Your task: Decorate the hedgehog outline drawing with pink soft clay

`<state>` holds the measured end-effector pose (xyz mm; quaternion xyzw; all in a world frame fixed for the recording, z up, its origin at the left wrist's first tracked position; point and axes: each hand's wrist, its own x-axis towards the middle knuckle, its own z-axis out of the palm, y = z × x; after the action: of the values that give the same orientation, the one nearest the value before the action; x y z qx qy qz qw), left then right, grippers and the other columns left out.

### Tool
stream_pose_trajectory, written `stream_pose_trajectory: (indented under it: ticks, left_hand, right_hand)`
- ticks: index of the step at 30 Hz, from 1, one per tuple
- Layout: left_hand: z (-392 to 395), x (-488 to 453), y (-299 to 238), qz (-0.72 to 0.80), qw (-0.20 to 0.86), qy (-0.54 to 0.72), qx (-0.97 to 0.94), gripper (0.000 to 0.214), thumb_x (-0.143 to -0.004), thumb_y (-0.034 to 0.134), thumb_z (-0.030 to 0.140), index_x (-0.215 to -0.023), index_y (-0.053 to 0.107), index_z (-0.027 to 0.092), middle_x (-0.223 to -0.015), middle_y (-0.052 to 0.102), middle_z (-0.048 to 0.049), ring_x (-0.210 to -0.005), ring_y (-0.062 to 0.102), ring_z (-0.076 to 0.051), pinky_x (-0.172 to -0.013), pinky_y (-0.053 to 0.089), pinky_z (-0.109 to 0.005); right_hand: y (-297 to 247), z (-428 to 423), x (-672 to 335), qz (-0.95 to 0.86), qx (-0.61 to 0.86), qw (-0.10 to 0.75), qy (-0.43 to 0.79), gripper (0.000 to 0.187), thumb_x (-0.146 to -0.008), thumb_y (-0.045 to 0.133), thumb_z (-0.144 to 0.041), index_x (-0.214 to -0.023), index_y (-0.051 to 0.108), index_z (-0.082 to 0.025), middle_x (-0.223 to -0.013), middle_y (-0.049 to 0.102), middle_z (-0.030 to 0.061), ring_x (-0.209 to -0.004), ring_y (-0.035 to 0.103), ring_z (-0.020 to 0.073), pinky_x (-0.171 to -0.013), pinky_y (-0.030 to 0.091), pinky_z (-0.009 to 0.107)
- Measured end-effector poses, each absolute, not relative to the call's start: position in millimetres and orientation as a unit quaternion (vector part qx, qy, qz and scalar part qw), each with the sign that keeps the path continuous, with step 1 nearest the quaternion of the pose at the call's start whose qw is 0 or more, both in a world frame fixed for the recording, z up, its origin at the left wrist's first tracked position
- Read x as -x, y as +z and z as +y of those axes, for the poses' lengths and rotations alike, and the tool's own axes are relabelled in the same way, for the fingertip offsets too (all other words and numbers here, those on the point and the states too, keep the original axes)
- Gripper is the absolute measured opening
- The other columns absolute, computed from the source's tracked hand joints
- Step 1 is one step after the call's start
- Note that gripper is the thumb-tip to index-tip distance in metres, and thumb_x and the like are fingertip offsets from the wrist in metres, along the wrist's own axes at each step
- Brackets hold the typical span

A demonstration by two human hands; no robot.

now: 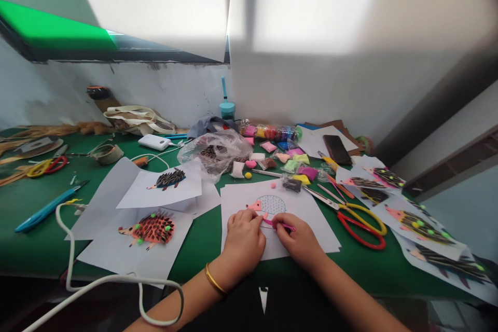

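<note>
A white sheet [307, 218] with a printed hedgehog outline [268, 204] lies on the green table in front of me. My left hand [243, 241], a gold bangle on its wrist, rests curled on the sheet with its fingertips at the lower edge of the hedgehog. My right hand [298, 241] is closed on a thin pink tool [282, 225] whose tip touches the paper just below the hedgehog. The hedgehog's head is filled in pink.
Red-and-yellow scissors [361, 223] lie right of the sheet. Clay packets [295, 163], a plastic bag [216, 153], a phone [337, 149] and a power bank [154, 141] sit behind. Finished hedgehog sheets lie at left [150, 228] and right [420, 225]. A white cable [78, 270] loops at front left.
</note>
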<state>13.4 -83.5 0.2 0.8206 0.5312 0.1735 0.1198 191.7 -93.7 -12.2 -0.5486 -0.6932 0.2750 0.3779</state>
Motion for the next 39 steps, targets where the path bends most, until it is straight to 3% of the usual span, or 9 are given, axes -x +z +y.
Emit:
stream_pose_trajectory:
  ticks: [7,18,23,30,39]
  left_hand:
    - [-84,-7,1,0.527,0.092,0.177,-0.826,0.036,-0.082,0.051,0.012,-0.112,0.066,0.023,-0.112,0.061,-0.0064,-0.107,0.052,-0.026,-0.098,0.037,-0.045]
    - [-89,-4,-5,0.452,-0.023,0.132,-0.882,0.039,-0.085,0.053,0.018,-0.123,0.06,0.02,-0.112,0.062,-0.0089,-0.109,0.051,-0.027,-0.109,0.027,-0.05]
    - [-88,-4,-12,0.448,-0.063,0.158,-0.878,0.033,-0.086,0.055,0.022,-0.117,0.063,0.02,-0.106,0.064,-0.0069,-0.105,0.054,-0.026,-0.11,0.027,-0.048]
    - [-87,-3,-15,0.437,-0.064,0.175,-0.88,0.046,-0.086,0.057,0.025,-0.132,0.056,0.024,-0.109,0.063,-0.0062,-0.108,0.054,-0.026,-0.11,0.026,-0.049]
    - [-82,2,-8,0.481,-0.027,0.208,-0.851,0.042,-0.085,0.058,0.022,-0.127,0.059,0.022,-0.119,0.063,-0.0074,-0.112,0.054,-0.026,-0.106,0.032,-0.046]
  right_hand:
    - [-11,-95,-192,-0.691,0.551,0.377,0.279,0.017,-0.088,0.049,-0.023,-0.086,0.065,-0.023,-0.086,0.069,0.0023,-0.082,0.063,0.0197,-0.076,0.049,0.031]
    - [-14,-95,-193,-0.673,0.55,0.395,0.299,0.016,-0.089,0.049,-0.025,-0.09,0.065,-0.023,-0.091,0.069,0.0027,-0.087,0.063,0.0197,-0.081,0.049,0.032]
    - [-14,-93,-194,-0.668,0.55,0.401,0.302,0.017,-0.089,0.049,-0.025,-0.089,0.065,-0.022,-0.09,0.069,0.003,-0.086,0.063,0.0198,-0.081,0.049,0.032]
    - [-14,-95,-194,-0.668,0.549,0.402,0.302,0.017,-0.089,0.049,-0.026,-0.089,0.065,-0.022,-0.088,0.069,0.0027,-0.085,0.063,0.0198,-0.079,0.049,0.032]
    - [-15,-94,-194,-0.662,0.556,0.405,0.298,0.017,-0.089,0.05,-0.027,-0.09,0.066,-0.023,-0.089,0.069,0.0031,-0.085,0.063,0.0204,-0.079,0.049,0.032]
